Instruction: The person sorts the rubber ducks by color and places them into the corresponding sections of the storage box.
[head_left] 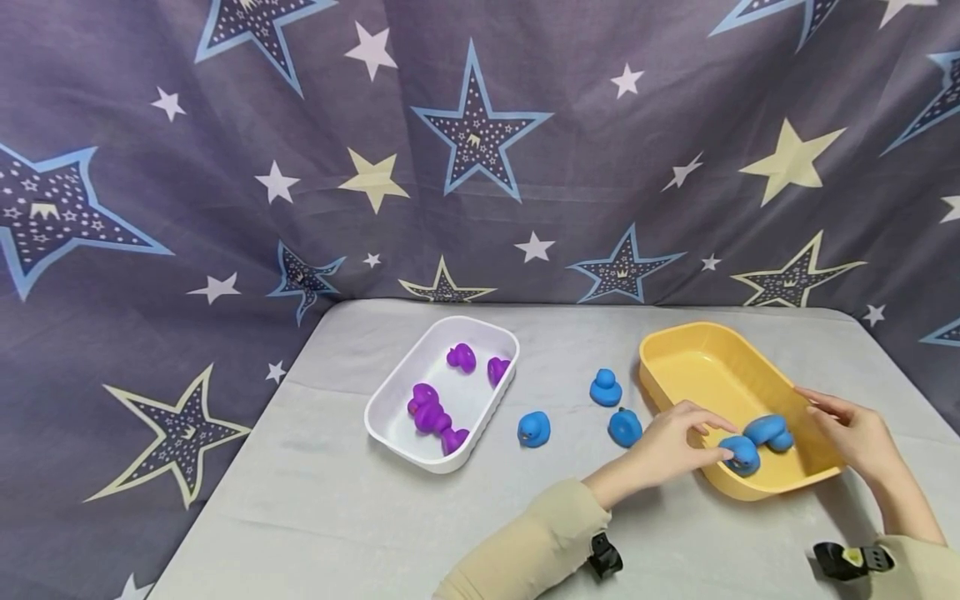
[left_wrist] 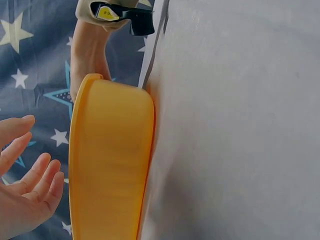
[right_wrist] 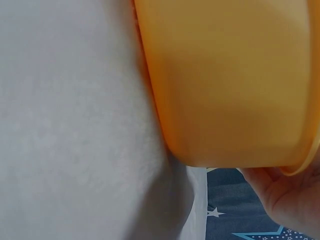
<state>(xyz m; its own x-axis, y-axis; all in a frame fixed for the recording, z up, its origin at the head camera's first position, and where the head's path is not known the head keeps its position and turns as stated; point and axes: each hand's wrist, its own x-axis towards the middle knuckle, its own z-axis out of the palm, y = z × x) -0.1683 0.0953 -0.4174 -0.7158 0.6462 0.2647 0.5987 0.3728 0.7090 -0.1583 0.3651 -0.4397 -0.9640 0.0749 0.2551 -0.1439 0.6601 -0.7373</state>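
Observation:
My left hand (head_left: pixel 675 446) reaches over the near left rim of the yellow tub (head_left: pixel 693 358), its thumb and forefinger spread apart. The thumb tip is right beside a blue rubber duck (head_left: pixel 741 456) in the tub. In the left wrist view, the loosely bent fingers (left_wrist: pixel 37 177) show nothing between them. A second blue duck (head_left: pixel 768 432) lies against the first one. At the tub's right side, my right hand (head_left: pixel 858 433) holds the rim, fingers over the edge; part of this grip is hidden in the right wrist view.
Three more blue ducks, including one nearest the white tub (head_left: pixel 534 429), sit on the grey-covered table (head_left: pixel 315 500) between the containers. The white tub (head_left: pixel 390 442) at left contains several purple ducks (head_left: pixel 431 417). A star-patterned curtain (head_left: pixel 480 225) hangs behind the table.

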